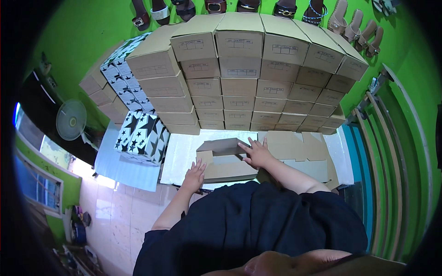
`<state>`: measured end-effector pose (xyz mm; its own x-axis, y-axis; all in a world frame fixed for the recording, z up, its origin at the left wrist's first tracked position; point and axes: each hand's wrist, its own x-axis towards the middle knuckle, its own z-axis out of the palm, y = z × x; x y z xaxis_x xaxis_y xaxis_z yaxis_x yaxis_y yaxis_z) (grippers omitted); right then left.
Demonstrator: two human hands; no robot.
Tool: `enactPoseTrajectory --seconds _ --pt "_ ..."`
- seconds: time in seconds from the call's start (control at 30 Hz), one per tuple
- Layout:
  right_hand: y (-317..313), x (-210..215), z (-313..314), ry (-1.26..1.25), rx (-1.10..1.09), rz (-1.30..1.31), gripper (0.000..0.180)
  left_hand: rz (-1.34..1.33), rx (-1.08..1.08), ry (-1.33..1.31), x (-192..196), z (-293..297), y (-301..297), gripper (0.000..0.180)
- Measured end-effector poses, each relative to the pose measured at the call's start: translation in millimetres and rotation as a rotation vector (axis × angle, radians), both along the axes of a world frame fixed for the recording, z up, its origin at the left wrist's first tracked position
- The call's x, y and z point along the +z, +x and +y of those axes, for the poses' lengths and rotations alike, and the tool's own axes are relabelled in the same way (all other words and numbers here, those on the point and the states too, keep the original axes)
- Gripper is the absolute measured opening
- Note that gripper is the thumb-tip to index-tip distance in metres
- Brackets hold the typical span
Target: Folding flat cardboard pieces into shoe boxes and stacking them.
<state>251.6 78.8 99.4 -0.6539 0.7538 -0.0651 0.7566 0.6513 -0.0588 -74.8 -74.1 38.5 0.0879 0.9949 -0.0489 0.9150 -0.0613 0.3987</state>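
round the open brown carton (230, 174) on the white tabletop (177, 156), star-patterned boxes (149, 142) stand between 9 and 10 o'clock, and the left hand (195, 175) sits at 8 — fingers extended, a little apart, laid on the carton's left end without closing round it. stacked brown boxes (237, 87) fill 12 o'clock beyond the carton, which lies between both hands. the right hand (258, 154) is between 2 and 3, fingers spread wide over the carton's right end — whether it grips any card i cannot tell — with flattened cardboard (315, 146) at 3 o'clock.
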Motion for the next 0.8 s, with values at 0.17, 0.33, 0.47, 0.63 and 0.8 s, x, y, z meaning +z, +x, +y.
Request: enactPoseTrajectory --seconds 0.17,0.33,0.47,0.63,0.8 --pt "-7.6 -0.8 7.3 -0.116 -0.067 -0.083 0.078 0.023 -0.009 -0.016 7.8 4.0 2.2 0.057" --pt "-12.5 6.2 7.7 -0.187 -0.108 -0.133 0.080 0.068 -0.005 -0.024 9.4 5.2 5.3 0.057" --pt "-6.0 -0.2 9.3 -0.165 -0.087 -0.078 0.076 0.033 -0.029 0.033 5.6 1.0 5.8 0.059" --pt "10.6 1.6 0.7 -0.057 -0.045 -0.038 0.073 0.104 -0.064 0.082 5.9 -2.2 7.0 0.062" --pt "21.6 14.4 -7.5 0.027 -0.089 -0.052 0.078 0.028 -0.080 0.069 4.5 1.4 7.2 0.060"
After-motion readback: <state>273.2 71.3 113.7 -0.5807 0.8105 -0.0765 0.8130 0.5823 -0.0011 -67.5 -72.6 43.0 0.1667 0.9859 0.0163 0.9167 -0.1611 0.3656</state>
